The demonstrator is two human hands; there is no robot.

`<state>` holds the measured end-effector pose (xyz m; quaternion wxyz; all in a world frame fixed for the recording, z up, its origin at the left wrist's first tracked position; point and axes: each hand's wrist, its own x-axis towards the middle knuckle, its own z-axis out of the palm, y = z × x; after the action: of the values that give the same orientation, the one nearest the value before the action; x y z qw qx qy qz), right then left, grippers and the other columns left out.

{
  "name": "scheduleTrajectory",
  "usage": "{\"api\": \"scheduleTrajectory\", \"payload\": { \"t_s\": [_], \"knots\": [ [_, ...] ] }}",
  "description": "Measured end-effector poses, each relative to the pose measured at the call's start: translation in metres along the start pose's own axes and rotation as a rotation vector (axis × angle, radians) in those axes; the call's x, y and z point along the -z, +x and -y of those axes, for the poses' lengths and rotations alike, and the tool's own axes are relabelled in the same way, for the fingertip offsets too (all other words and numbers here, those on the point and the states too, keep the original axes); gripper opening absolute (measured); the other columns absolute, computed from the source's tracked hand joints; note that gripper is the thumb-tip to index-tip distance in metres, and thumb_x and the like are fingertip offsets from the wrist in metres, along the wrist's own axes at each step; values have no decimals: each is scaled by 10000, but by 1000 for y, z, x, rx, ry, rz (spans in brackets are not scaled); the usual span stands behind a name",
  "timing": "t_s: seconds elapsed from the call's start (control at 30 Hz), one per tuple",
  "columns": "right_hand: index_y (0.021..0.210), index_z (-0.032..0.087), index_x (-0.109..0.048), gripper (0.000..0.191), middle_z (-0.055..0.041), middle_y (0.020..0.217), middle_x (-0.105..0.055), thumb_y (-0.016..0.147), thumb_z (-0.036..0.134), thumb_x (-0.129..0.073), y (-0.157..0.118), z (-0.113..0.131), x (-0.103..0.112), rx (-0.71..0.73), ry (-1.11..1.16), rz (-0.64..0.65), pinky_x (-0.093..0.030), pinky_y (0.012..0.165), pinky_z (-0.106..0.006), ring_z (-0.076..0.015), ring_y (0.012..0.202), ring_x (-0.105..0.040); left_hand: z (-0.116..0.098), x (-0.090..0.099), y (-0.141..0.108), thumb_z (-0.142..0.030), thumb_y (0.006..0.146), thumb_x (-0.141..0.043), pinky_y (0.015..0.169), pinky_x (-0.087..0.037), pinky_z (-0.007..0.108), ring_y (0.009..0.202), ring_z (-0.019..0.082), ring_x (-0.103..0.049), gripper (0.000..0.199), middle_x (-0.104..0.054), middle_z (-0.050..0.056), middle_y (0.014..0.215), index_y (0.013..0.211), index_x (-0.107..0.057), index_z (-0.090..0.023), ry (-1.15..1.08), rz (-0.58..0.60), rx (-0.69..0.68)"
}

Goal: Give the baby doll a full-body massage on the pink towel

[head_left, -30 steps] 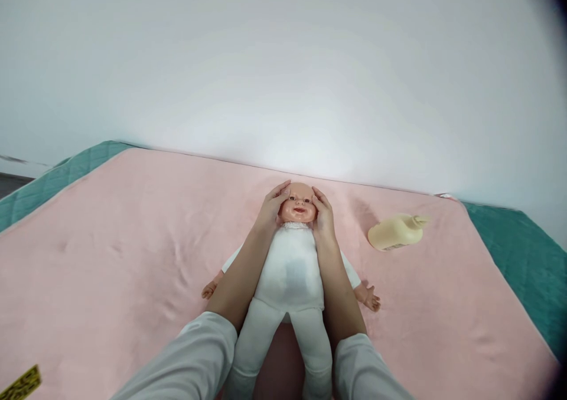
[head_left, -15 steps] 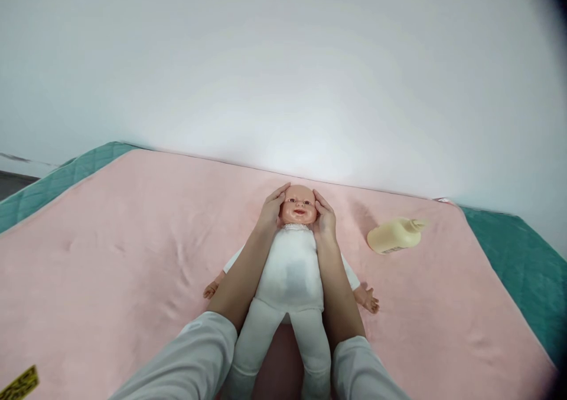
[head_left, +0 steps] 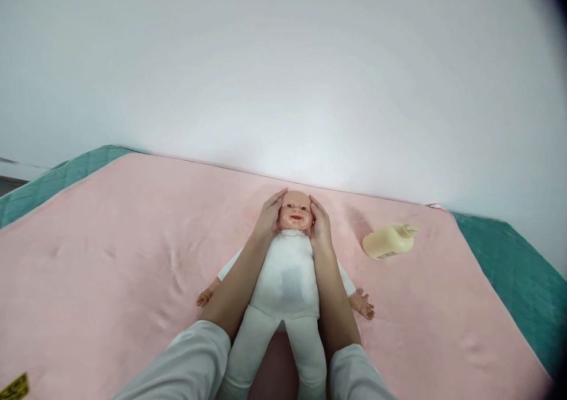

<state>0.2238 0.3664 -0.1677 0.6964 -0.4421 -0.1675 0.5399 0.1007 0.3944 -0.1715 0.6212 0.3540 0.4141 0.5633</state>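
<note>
A baby doll (head_left: 290, 288) in a white outfit lies on its back, its head toward the wall and its arms spread out. My left hand (head_left: 268, 214) cups one side of the doll's bare head, fingers long and slightly bent, with the tips near the top. On the opposite side my right hand (head_left: 321, 220) presses against the head in the same way. Together the two hands hold the head between them. My palms and thumbs are partly hidden. Both forearms run alongside the doll's body and cover parts of its arms.
A pale yellow pump bottle (head_left: 388, 241) is on the pink sheet (head_left: 110, 258), right of the doll. Green quilted bedding (head_left: 505, 264) shows at both sides. A white wall (head_left: 283, 81) rises behind. A yellow-and-black printed strip (head_left: 15, 386) is at the lower left corner.
The whole view has shifted slightly, so everything appears a little lower and further left. Both hands keep their place on the doll's head.
</note>
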Motion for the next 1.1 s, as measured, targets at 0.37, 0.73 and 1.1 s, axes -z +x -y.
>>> {"api": "scheduleTrajectory", "payload": {
  "t_s": [0.37, 0.73, 1.1],
  "knots": [
    [1340, 205, -537, 657, -107, 1341, -604, 775, 495, -708, -15, 10, 8, -34, -205, 115, -551, 955, -404, -246, 1132, -650, -11, 1, -12, -389, 804, -683, 1118, -346, 406, 1319, 269, -480, 553, -563, 145, 1361, 1303, -574, -179, 228, 17, -40],
    [1427, 213, -438, 987, -135, 1488, -448, 554, 297, -889, -44, 20, 30, 56, -276, 299, -466, 1063, -452, -262, 1261, -564, -7, 18, -43, -431, 689, -800, 1188, -237, 387, 1489, 298, -180, 868, -163, 101, 1620, 1446, -419, -241, 402, 204, -145],
    [1459, 202, -394, 975, -106, 1512, -422, 603, 295, -850, -35, -2, 38, 192, -432, 273, -437, 1087, -422, -247, 1316, -510, -2, 23, -45, -300, 598, -860, 1086, -427, 407, 1408, 340, -358, 947, -193, 119, 1607, 1443, -437, -254, 348, 179, -132]
  ]
}}
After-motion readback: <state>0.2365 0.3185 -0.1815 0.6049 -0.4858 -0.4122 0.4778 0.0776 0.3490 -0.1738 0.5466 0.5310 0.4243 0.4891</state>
